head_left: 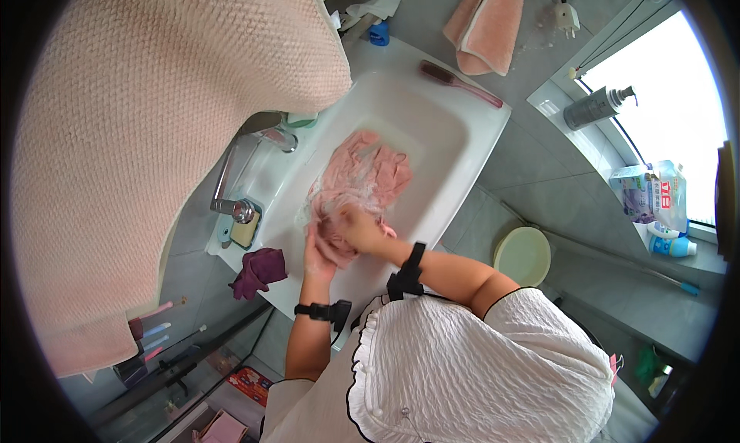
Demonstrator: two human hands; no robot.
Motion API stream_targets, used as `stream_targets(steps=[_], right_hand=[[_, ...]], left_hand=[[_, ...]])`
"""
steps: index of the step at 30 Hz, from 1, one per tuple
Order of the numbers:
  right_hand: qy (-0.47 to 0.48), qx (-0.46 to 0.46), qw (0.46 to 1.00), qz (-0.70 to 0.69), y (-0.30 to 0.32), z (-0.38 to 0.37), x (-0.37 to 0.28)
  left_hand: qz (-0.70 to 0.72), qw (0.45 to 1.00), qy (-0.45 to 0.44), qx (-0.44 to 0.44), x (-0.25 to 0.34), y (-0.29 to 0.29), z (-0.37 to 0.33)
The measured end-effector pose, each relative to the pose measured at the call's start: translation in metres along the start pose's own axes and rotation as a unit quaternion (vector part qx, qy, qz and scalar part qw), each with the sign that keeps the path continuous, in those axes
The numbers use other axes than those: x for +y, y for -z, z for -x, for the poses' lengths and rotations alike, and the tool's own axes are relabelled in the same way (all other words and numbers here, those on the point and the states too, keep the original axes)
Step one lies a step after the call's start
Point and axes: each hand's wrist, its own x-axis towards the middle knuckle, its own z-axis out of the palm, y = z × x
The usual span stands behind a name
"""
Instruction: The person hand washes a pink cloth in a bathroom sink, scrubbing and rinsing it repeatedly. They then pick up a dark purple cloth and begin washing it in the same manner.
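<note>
A wet pink cloth (366, 169) lies bunched in the white sink (432, 119), with soap suds over its middle and near part. My left hand (319, 256) is closed around its near left edge, at the sink's near end. Pressed onto the same bunched part, my right hand (361, 232) is curled on the cloth; it is smeared by motion and its fingers are partly hidden. A fold of pink shows beside its knuckles. Both wrists wear black straps.
A chrome faucet (233, 206), a soap bar (245, 233) and a purple cloth (259, 273) line the sink's left rim. A pink brush (462, 84) lies on the far rim. A large pink towel (185, 81) hangs at left; a pale basin (523, 256) stands right.
</note>
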Motion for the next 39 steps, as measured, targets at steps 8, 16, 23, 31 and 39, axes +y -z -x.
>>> stream_targets(steps=[8, 16, 23, 31, 39], right_hand=[[-0.162, -0.188, 0.957, 0.152, 0.025, -0.043, -0.039], [-0.057, -0.212, 0.939, 0.265, 0.008, -0.024, -0.031], [0.068, -0.206, 0.957, 0.195, 0.028, -0.022, -0.049], [-0.139, -0.342, 0.927, 0.062, 0.169, -0.083, -0.070], [-0.210, -0.131, 0.932, -0.265, 0.269, -0.096, -0.120]], left_hand=[[0.007, 0.999, 0.045, 0.009, -0.034, 0.002, -0.037], [-0.101, 0.994, 0.042, 0.019, -0.037, 0.005, -0.039], [-0.091, 0.988, 0.049, 0.112, -0.003, -0.032, 0.004], [-0.312, 0.916, -0.247, 0.056, 0.071, -0.051, 0.087], [-0.288, 0.880, -0.372, 0.061, 0.111, -0.111, 0.184]])
